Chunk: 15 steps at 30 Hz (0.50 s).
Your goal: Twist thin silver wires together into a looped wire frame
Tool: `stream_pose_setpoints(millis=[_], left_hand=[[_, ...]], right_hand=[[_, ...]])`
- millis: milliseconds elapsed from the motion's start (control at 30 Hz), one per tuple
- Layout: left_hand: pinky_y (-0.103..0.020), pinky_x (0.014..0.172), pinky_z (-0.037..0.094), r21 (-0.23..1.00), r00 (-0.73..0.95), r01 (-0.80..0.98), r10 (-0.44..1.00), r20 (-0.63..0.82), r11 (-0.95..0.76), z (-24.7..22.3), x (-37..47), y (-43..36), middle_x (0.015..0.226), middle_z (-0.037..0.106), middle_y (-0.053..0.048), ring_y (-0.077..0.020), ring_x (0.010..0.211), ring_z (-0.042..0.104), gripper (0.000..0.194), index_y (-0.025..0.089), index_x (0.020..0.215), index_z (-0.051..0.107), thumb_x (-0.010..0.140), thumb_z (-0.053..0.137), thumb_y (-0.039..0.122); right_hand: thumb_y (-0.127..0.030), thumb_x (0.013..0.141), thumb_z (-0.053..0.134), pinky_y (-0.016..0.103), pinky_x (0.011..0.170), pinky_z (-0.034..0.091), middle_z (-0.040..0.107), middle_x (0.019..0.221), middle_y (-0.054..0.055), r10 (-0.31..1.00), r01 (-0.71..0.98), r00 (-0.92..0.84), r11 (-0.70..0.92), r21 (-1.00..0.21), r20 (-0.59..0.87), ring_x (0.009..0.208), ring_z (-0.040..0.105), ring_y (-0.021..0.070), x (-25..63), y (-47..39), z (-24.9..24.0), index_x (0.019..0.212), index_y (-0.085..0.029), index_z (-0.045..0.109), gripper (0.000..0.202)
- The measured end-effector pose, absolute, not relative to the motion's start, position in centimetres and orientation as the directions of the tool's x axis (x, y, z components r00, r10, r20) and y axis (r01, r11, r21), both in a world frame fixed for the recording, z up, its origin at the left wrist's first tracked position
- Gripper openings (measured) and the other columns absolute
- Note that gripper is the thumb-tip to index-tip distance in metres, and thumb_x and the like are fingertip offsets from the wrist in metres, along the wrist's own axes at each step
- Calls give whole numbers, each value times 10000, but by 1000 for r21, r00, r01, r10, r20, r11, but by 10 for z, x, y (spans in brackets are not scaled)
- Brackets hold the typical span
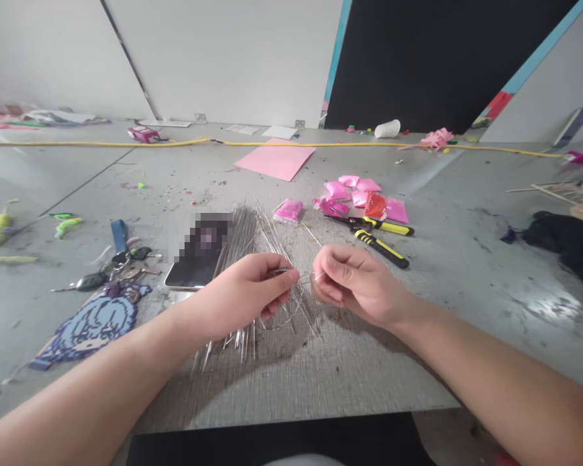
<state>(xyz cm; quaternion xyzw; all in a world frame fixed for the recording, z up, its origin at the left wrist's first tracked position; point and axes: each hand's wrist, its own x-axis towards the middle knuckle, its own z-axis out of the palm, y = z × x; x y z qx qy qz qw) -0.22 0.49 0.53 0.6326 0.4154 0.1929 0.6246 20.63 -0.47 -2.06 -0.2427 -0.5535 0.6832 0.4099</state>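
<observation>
My left hand (255, 288) is closed, thumb against fingers, pinching thin silvery wire (286, 272). Just right of it, my right hand (352, 278) is closed as well, its fingers curled around a wire that runs across the small gap between both hands. One thin end sticks up above the right fingers. Beneath and behind my left hand lies a bundle of straight metal wires (243, 233) on the grey table. Pliers (381, 239) with black and yellow handles rest beyond my right hand.
Left of the wires lie a phone (189, 275), keys (129, 268) and a blue pixel-pattern keychain figure (97, 323). Pink packets (337, 189) and a red one (375, 206) sit behind the pliers. A pink sheet (276, 158) and a yellow cord (272, 144) lie farther back. Dark cloth (563, 243) is at right.
</observation>
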Motion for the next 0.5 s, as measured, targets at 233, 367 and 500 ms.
stream_pose_setpoints(millis=[233, 367, 500], left_hand=[[-249, 532, 403, 921, 572, 374, 756, -318, 104, -4, -6, 5, 672, 488, 39, -103, 579, 463, 255, 207, 892, 572, 938, 529, 453], [-251, 522, 390, 894, 554, 439, 756, -349, 90, -3, -5, 6, 636, 494, 41, -109, 564, 480, 281, 207, 886, 574, 925, 540, 484], [-249, 517, 395, 893, 559, 446, 759, -334, 65, -1, -4, 6, 657, 501, 41, -108, 565, 498, 274, 207, 893, 586, 925, 536, 474]], right_hand=[[-404, 977, 563, 241, 491, 285, 449, 559, -50, 891, 42, -446, 119, -992, 88, 513, 384, 83, 208, -9, -12, 734, -181, 545, 330], [-456, 956, 574, 231, 456, 259, 413, 557, -57, 907, 208, -417, 167, -964, 67, 503, 356, 78, 208, -12, -10, 737, -180, 552, 353], [-440, 943, 598, 218, 433, 245, 384, 550, -71, 897, 236, -439, 159, -959, 41, 489, 333, 73, 207, -14, -10, 770, -184, 565, 311]])
